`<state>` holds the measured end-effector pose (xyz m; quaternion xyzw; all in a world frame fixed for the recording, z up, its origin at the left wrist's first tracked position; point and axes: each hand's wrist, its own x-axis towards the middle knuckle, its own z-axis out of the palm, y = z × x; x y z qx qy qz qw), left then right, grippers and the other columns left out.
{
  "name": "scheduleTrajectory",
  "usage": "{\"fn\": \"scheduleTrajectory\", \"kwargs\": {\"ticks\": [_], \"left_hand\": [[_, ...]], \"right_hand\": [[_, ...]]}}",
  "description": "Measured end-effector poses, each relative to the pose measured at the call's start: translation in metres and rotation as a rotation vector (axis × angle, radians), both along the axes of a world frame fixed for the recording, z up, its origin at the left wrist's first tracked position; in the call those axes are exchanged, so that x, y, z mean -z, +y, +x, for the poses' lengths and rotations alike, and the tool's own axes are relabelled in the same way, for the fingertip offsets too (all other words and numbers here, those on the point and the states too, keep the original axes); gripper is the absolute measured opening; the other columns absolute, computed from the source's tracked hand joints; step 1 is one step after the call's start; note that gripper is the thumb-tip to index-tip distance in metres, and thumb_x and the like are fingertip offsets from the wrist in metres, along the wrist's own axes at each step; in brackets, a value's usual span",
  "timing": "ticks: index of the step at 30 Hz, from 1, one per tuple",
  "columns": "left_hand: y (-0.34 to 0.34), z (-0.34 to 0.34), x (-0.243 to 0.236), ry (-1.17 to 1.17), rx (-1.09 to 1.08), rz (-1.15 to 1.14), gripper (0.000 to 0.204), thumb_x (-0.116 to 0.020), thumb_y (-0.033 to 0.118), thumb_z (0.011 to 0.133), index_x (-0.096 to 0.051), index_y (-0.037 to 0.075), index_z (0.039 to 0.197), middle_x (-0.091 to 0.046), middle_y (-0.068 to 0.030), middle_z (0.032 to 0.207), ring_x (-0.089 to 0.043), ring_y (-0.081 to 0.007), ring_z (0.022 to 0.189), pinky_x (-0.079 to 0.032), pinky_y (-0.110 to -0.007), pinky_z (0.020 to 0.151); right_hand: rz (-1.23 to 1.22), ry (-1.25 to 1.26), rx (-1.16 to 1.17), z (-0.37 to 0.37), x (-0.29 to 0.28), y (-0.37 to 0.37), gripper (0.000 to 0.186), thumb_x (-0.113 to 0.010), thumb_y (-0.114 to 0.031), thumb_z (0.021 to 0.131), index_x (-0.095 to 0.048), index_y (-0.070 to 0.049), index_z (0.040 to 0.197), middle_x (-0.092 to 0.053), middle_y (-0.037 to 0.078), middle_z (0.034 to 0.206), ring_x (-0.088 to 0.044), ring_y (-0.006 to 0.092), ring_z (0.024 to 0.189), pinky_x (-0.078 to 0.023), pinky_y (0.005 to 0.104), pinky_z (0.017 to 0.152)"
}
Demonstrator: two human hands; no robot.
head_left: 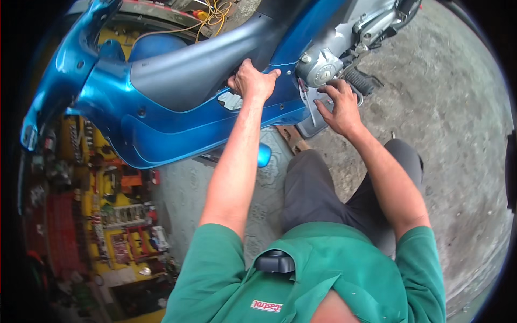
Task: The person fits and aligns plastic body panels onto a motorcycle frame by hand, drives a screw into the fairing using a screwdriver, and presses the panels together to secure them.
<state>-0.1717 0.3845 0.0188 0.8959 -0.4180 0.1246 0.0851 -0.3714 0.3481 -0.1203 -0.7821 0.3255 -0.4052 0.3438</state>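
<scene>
A large blue and grey motorbike leg shield [172, 121] stretches across the upper left and middle, beside the bike's engine. My left hand [254, 82] is closed around it near an opening in the panel, fingers curled over the edge and thumb pointing right along the blue part. To the right sits a round silver engine cover [321, 67]. Just below that cover is my right hand [343, 110], its fingers bent and apart, with nothing visible in them. Whether its fingertips touch the cover is hard to see.
A black rubber footpeg [360, 81] juts out right of the engine. Low at the left lie several tools in yellow and red trays [126, 226]. A yellow cable [215, 16] is coiled at the top. Beneath the shield is a small blue piece [264, 155]. Concrete floor [452, 107] extends at right.
</scene>
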Motion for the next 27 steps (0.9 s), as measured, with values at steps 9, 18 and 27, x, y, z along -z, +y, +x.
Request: {"fn": "scheduleTrajectory", "kwargs": {"ticks": [9, 18, 27], "left_hand": [[-0.007, -0.011, 0.007, -0.047, -0.043, -0.003, 0.086, -0.093, 0.039, 0.069, -0.060, -0.010, 0.131, -0.071, -0.0270, 0.117, -0.064, -0.0377, 0.121, -0.033, -0.048, 0.116], [0.013, 0.078, -0.036, 0.572, 0.244, 0.251, 0.096, -0.091, 0.024, 0.076, -0.039, -0.013, 0.148, -0.049, -0.0336, 0.149, -0.050, -0.0414, 0.140, -0.037, -0.046, 0.119], [0.012, 0.037, -0.016, 0.187, 0.281, 0.243, 0.085, -0.089, 0.026, 0.079, -0.047, -0.016, 0.140, -0.062, -0.0321, 0.134, -0.062, -0.0417, 0.124, -0.046, -0.047, 0.108]], "right_hand": [[0.128, 0.018, -0.009, 0.013, 0.009, -0.010, 0.034, -0.072, -0.030, 0.089, -0.071, -0.012, 0.118, -0.059, 0.012, 0.123, -0.055, 0.0322, 0.121, -0.045, 0.0495, 0.097], [0.226, 0.034, -0.006, 0.016, 0.012, -0.014, 0.033, -0.074, -0.030, 0.088, -0.071, -0.010, 0.115, -0.058, 0.014, 0.120, -0.056, 0.0344, 0.120, -0.046, 0.0506, 0.097], [0.346, 0.016, -0.099, 0.020, 0.015, 0.001, 0.033, -0.074, -0.028, 0.088, -0.070, -0.008, 0.114, -0.059, 0.014, 0.119, -0.057, 0.0340, 0.119, -0.047, 0.0512, 0.097]]}}
